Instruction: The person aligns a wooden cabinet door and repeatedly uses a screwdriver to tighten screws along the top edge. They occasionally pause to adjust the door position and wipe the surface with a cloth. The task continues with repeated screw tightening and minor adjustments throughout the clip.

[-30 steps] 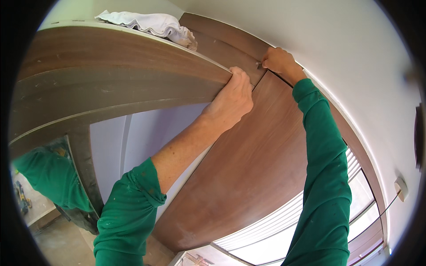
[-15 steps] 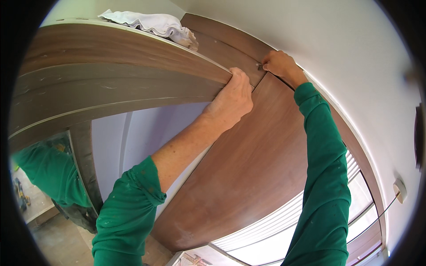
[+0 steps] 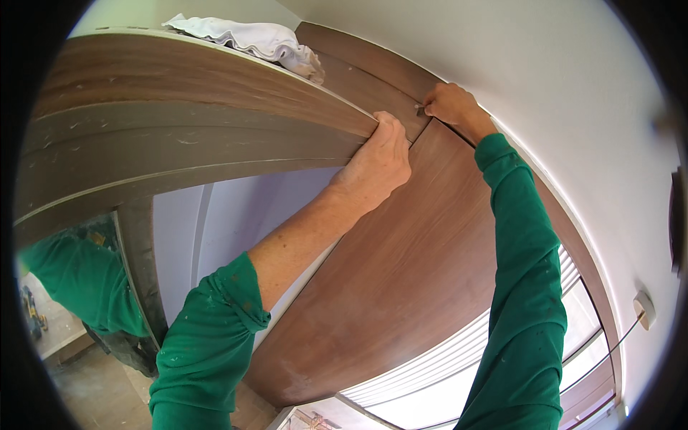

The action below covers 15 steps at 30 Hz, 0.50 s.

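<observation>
Board (image 3: 208,75) left of brown panel (image 3: 387,272) is gripped by left hand (image 3: 380,158); at panel's top, right hand (image 3: 453,105) pinches small grey thing (image 3: 420,110).

Bright white light at a slatted window (image 3: 430,369) — a pale room around it.
Above the window spreads a smooth pale surface (image 3: 559,93), wall or ceiling, I can't tell; to its right — a round fixture (image 3: 645,309) with a dark cord (image 3: 626,335); to its left, brownish floor (image 3: 252,403).

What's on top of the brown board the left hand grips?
A crumpled white cloth lies along the pale upper edge of the brown board. Whatever is beneath the cloth is covered, and the left hand hides part of the board's right end.
</observation>
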### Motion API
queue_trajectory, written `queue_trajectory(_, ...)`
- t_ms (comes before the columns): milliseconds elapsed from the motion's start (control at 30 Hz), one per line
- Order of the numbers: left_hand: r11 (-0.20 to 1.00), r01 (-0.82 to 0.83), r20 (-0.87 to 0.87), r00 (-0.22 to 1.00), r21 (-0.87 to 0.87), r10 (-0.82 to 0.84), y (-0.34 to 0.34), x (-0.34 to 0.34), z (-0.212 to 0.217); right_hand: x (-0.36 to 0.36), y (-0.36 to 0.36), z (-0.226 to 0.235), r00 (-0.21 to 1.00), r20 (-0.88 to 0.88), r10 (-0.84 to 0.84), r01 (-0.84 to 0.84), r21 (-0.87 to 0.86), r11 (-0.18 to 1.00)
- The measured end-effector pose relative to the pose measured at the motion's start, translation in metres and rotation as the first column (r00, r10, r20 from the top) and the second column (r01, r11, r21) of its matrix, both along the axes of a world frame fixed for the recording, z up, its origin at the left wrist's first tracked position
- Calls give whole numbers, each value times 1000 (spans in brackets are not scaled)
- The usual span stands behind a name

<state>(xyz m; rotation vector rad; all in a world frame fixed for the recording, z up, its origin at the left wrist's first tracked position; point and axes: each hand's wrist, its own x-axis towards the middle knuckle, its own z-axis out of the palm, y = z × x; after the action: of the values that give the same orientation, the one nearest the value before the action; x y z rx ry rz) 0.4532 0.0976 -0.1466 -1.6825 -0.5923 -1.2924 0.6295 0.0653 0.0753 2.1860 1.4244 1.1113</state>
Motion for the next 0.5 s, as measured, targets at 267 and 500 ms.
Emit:
queue_trajectory(267,1000,-15,-16,1000,7,15,1,-4,0,0,12,3,1000,-14,-11,11,20,1000)
queue_trajectory(500,999,-4,-53,999,-36,3,-5,-4,2,32,27,19,998,-1,-66,66,-37,997)
